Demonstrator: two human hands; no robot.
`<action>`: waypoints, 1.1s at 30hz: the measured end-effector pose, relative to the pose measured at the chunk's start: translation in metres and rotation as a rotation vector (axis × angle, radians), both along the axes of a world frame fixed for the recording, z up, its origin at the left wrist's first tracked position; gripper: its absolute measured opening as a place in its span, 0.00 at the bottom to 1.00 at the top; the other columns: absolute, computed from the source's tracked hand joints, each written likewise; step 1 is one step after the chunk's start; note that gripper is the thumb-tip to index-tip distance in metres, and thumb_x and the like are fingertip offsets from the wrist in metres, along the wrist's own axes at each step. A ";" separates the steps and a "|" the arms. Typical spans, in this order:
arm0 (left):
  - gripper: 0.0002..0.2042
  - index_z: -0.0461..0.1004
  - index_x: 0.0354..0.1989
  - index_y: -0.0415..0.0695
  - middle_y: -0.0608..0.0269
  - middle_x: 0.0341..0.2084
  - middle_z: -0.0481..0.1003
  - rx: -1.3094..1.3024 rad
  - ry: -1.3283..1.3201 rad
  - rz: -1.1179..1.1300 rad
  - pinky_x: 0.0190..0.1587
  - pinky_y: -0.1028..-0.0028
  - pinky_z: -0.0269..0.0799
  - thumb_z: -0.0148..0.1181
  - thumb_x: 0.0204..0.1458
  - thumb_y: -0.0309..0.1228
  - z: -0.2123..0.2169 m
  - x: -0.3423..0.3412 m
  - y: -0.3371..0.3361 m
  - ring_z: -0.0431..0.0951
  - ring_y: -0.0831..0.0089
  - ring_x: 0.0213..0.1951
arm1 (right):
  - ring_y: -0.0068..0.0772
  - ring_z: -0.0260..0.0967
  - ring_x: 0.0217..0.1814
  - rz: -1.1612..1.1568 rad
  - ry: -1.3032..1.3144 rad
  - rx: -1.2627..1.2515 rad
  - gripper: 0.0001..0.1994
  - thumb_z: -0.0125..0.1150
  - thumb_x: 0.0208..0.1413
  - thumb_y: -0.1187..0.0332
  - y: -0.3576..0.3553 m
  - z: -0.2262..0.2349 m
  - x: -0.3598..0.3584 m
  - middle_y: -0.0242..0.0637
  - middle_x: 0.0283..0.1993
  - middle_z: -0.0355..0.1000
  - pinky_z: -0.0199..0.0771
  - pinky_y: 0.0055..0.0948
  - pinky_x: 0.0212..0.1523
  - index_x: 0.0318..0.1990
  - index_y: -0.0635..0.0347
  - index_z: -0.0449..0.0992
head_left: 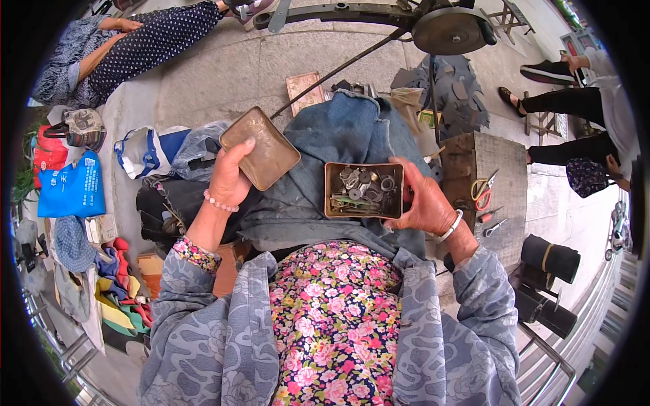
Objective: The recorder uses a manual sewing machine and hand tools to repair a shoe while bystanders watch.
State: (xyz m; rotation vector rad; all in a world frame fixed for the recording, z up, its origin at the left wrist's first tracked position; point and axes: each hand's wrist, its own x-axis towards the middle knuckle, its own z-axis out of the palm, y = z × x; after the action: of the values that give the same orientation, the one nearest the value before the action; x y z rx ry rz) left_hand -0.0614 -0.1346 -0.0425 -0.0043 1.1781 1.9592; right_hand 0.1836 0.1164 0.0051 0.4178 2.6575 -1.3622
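Observation:
My left hand [229, 174] is closed on a worn brownish tin lid [265, 152], its thumb on the lid's inner face. The lid is tilted, apart from the box. Gripped from its right side, a rectangular tin box [329, 191] sits in my right hand [425, 196], upright over my lap. Small metal parts [362, 184], some round like bobbins or washers, and thin needle-like pieces [359, 203] fill much of it. Under both lies a faded blue denim cloth [332, 139] spread over my lap.
On a wooden box [497, 176] to the right lie orange-handled scissors [482, 193] and a thread spool [485, 217]. A metal machine with a wheel [452, 32] stands ahead. Bags [73, 186] and coloured cloth [122, 291] lie left. Other people sit at the far left [142, 51] and right [575, 108].

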 end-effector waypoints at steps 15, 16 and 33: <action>0.20 0.62 0.54 0.40 0.55 0.47 0.71 0.080 -0.190 0.002 0.51 0.59 0.68 0.53 0.53 0.31 0.038 0.034 -0.003 0.72 0.63 0.48 | 0.31 0.67 0.46 -0.340 0.232 -1.041 0.31 0.49 0.43 0.85 0.020 0.037 0.019 0.44 0.52 0.64 0.68 0.28 0.44 0.59 0.64 0.57; 0.20 0.63 0.54 0.41 0.56 0.47 0.71 0.063 -0.177 -0.020 0.51 0.60 0.69 0.53 0.53 0.31 0.038 0.036 -0.002 0.73 0.63 0.48 | 0.31 0.68 0.46 -0.310 0.247 -1.072 0.30 0.48 0.43 0.85 0.019 0.035 0.019 0.45 0.53 0.64 0.68 0.28 0.44 0.59 0.64 0.57; 0.18 0.65 0.51 0.39 0.60 0.42 0.73 0.076 -0.139 -0.086 0.48 0.68 0.70 0.54 0.51 0.27 0.049 0.057 0.009 0.75 0.70 0.44 | 0.28 0.71 0.38 -0.267 0.321 -0.771 0.10 0.47 0.54 0.82 -0.002 0.025 0.015 0.41 0.47 0.67 0.74 0.25 0.35 0.42 0.64 0.71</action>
State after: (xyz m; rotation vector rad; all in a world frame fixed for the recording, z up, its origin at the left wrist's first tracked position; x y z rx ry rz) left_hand -0.0042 -0.1251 0.0065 -0.0487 0.9979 1.8948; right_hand 0.1986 0.1146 0.0305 0.4836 2.0620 -2.5492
